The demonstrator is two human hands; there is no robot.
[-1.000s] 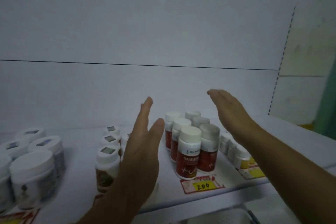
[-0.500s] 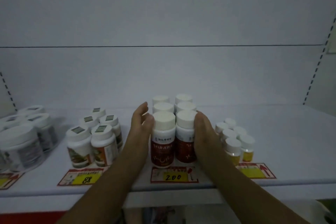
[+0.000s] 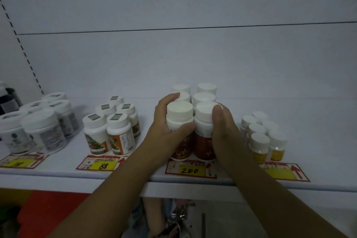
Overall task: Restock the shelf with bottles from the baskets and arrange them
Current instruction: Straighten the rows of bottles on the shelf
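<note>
Stock behind the 200 tag [image 3: 190, 170] is six red bottles [image 3: 202, 145], upright in two files of three, caps close together. The left hand [image 3: 169, 131] grips the front bottle of the left file, fingers curled behind it and thumb across its label. The right hand [image 3: 225, 135] cups the front bottle of the right file, thumb on its cap; its fingers are hidden behind. The block looks pressed together between the two palms, so I judge this batch is already on the shelf [image 3: 270, 102] and is only being squared up behind the tag. Left of the tag stand the orange bottles [image 3: 117, 133], and further left the white jars [image 3: 44, 133]; right of the tag are the small yellow bottles [image 3: 259, 145]. Every group is shallow, with bare shelf running back from the tag to the wall, so more restocking seems likely. No basket is in view, so what remains to bring I cannot tell.
</note>
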